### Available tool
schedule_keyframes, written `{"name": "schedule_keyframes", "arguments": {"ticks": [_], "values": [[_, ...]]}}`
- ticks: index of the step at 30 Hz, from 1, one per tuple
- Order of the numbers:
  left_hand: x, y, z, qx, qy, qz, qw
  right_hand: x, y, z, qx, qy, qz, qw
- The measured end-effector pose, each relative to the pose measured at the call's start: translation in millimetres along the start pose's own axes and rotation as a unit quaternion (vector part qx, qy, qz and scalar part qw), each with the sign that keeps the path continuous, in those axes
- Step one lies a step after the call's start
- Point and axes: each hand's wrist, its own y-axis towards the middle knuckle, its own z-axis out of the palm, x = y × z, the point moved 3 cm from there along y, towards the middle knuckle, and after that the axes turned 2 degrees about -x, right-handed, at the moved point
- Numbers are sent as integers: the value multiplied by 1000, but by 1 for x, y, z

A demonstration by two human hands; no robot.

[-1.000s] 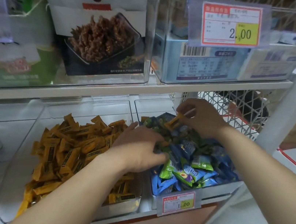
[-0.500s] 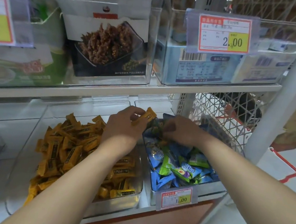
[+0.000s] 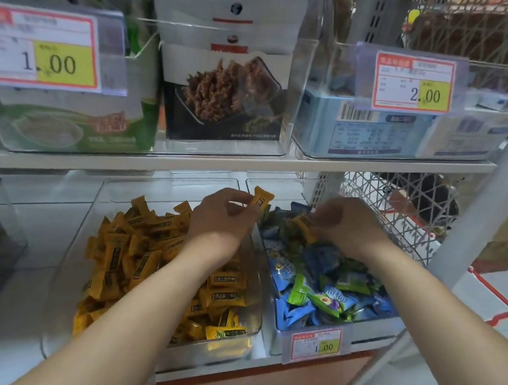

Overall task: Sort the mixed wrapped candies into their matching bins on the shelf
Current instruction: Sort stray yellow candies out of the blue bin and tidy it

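My left hand (image 3: pixel 225 217) pinches a yellow candy (image 3: pixel 261 198) over the bins' far rims. Next, I should drop it left into the yellow bin (image 3: pixel 68 280). My right hand (image 3: pixel 345 225) curls into the mixed bin (image 3: pixel 271 333); I cannot tell its grip.

Right hand (image 3: pixel 343 225): fingertips hidden among the blue candies (image 3: pixel 322 258).
Price tag (image 3: pixel 315 345): small print blurred, unreadable.

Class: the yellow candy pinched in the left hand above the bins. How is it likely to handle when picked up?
Probably very light: the left hand holds the yellow candy by a fingertip pinch alone. Likely fairly stiff in the body, since it sticks up past the fingers without drooping. Its smooth-looking wrapper may slip under a loose pinch.
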Motion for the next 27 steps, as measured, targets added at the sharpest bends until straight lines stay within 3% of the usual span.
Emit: {"name": "schedule_keyframes", "arguments": {"ticks": [5, 9, 14, 18, 22, 24, 27], "values": [[-9, -7, 9, 5, -85, -59, 995, 31, -43, -4, -81, 269, 5, 960], [-20, -17, 17, 29, -229, -106, 967, 57, -62, 17, -57, 333, -2, 941], [-16, -14, 4, 5, -121, -55, 991, 74, -60, 37, -13, 338, -32, 940], [-5, -5, -26, -39, 41, -3, 998, 68, -39, 39, 9, 230, -96, 968], [16, -1, -46, 15, 264, -1, 964, 38, 5, 35, -43, 113, -109, 987], [17, 0, -45, 34, 293, 23, 955, 30, 25, 42, -14, 64, -119, 991], [9, -1, -33, 40, 278, 81, 956, 27, 48, 61, 97, -25, -142, 985]]}}
